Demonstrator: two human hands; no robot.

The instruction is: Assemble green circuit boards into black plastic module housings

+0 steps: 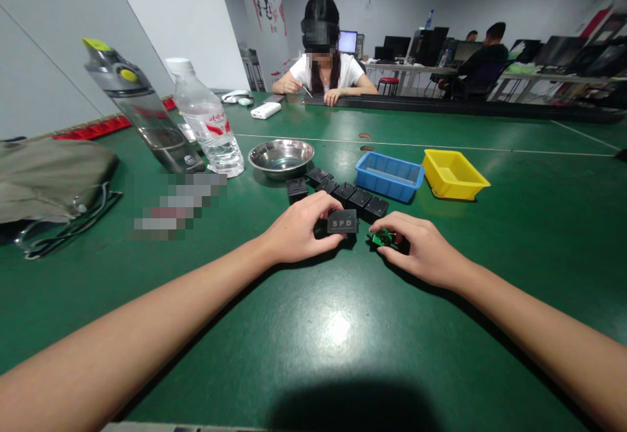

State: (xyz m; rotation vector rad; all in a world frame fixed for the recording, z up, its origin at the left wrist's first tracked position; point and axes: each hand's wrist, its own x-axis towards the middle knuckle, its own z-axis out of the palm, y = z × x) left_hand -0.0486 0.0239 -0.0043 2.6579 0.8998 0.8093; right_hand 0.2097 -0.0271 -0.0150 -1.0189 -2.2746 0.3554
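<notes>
Between the thumb and fingers of my left hand [304, 228] is a small black plastic case [342, 221] with "SPD" printed on its face. My right hand [422, 246] pinches a small green circuit board [383, 237], and the fingers hide part of it. A narrow gap separates the case from the board. Just beyond my hands, several similar black cases [360, 198] stand in a row on the green table. One more black case [296, 189] sits by the row's left end, close above my left hand.
Behind the cases are a steel bowl [281, 159], a blue bin [389, 177] and a yellow bin [454, 176]. Two bottles, a clear one [208, 121] and a grey one [142, 108], stand at left near a cloth bag [53, 170]. A person [326, 72] sits across the table.
</notes>
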